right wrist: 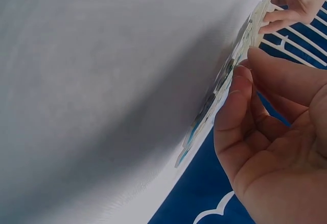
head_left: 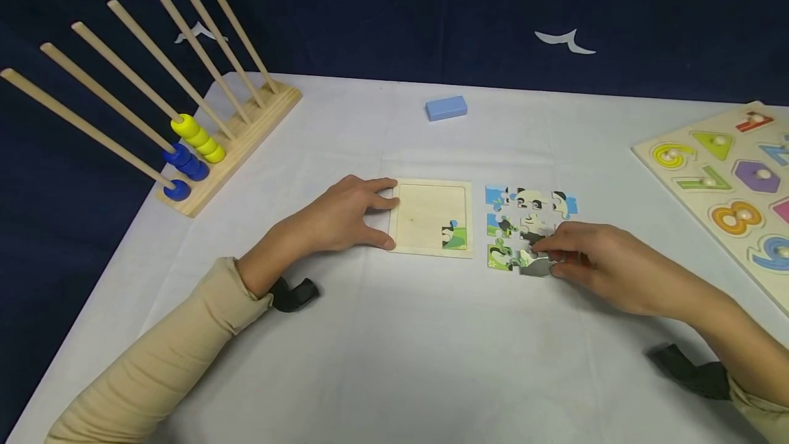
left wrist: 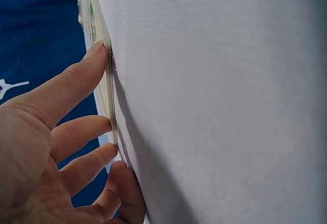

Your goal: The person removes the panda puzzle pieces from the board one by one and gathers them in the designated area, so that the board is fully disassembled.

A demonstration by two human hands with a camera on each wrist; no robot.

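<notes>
A square wooden puzzle tray [head_left: 425, 214] lies in the middle of the table, with one green-and-blue piece [head_left: 456, 237] in its lower right corner. My left hand [head_left: 342, 218] steadies the tray's left edge, thumb and fingers spread and touching the rim; the left wrist view shows the fingertips [left wrist: 104, 124] along that edge. Right of the tray, several panda puzzle pieces [head_left: 529, 200] are laid out in rows. With thumb and fingers my right hand [head_left: 616, 269] pinches the grey-and-white panda piece [head_left: 535, 265] in the bottom row, largely hidden by fingers in the right wrist view.
A wooden peg stand [head_left: 246, 136] with blue and yellow rings stands at the back left. Behind the tray lies a blue block [head_left: 446, 108]. A number-and-shape knob board [head_left: 696, 156] occupies the right side. A dark blue curtain [head_left: 394, 12] hangs beyond the white tablecloth.
</notes>
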